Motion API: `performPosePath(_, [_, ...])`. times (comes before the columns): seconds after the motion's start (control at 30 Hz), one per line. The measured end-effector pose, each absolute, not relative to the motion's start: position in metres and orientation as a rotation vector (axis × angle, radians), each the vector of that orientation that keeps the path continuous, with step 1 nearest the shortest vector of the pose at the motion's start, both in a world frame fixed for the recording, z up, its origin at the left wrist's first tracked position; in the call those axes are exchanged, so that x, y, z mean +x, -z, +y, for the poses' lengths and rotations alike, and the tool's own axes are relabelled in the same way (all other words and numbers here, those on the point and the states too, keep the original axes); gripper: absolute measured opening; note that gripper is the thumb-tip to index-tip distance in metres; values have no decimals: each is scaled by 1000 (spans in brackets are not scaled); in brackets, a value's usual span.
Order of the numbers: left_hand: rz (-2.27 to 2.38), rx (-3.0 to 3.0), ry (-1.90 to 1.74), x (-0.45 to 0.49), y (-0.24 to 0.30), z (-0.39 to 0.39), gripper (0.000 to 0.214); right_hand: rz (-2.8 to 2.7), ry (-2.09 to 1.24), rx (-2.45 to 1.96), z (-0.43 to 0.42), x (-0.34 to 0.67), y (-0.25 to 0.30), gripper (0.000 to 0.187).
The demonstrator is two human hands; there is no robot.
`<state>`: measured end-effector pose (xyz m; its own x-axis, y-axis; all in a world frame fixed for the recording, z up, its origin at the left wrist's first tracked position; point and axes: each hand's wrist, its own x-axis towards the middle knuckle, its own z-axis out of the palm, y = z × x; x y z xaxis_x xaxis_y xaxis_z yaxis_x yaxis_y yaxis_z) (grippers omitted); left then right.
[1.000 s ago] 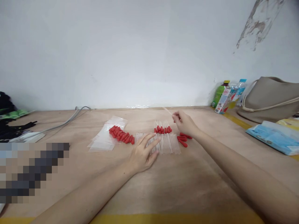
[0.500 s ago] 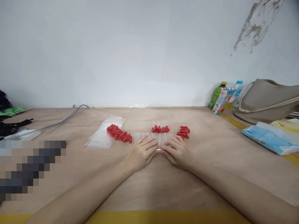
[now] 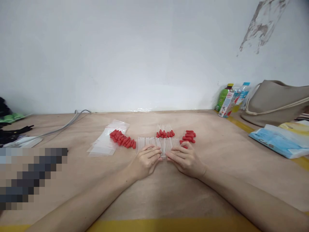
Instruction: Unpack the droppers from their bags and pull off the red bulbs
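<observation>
Several slim clear tubes [image 3: 145, 141] lie side by side in a row on the table in front of me. My left hand [image 3: 147, 159] curls over the near ends of the tubes, fingers together, thumb partly hidden below. From the other side my right hand [image 3: 185, 158] closes on the same row, its fingertips on the near ends. Behind the row lie several clear tubes with red rubber bulbs [image 3: 165, 133] on their near ends. One pile of loose red bulbs [image 3: 122, 139] is to the left; a smaller group of red bulbs [image 3: 189, 136] is just beyond my right hand.
Clear plastic bags [image 3: 103, 143] lie fanned out under the left pile. A grey cable [image 3: 60, 128] runs along the far left. At the right stand bottles [image 3: 225, 100], a grey bag [image 3: 275, 103] and a blue packet [image 3: 272, 140]. A white wall [image 3: 154, 58] closes the back.
Both hands have drawn slightly back towards me, and more of the clear tubes shows between and beyond my fingers. The camera view has shifted a little; the red bulbs stay in place.
</observation>
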<state>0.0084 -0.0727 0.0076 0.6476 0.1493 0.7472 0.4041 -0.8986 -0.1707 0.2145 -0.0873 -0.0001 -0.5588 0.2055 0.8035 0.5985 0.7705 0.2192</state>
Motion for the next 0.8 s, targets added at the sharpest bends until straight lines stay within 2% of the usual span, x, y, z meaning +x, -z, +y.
performPosePath(0.47, [-464,-2673,1079,6,-8,-75,9,-2248,747,-423,-91,227,-4,24])
performPosePath(0.8, [-451,-2633,1088,5,-8,-76,9,-2233,816,-393,-92,231,-9,24])
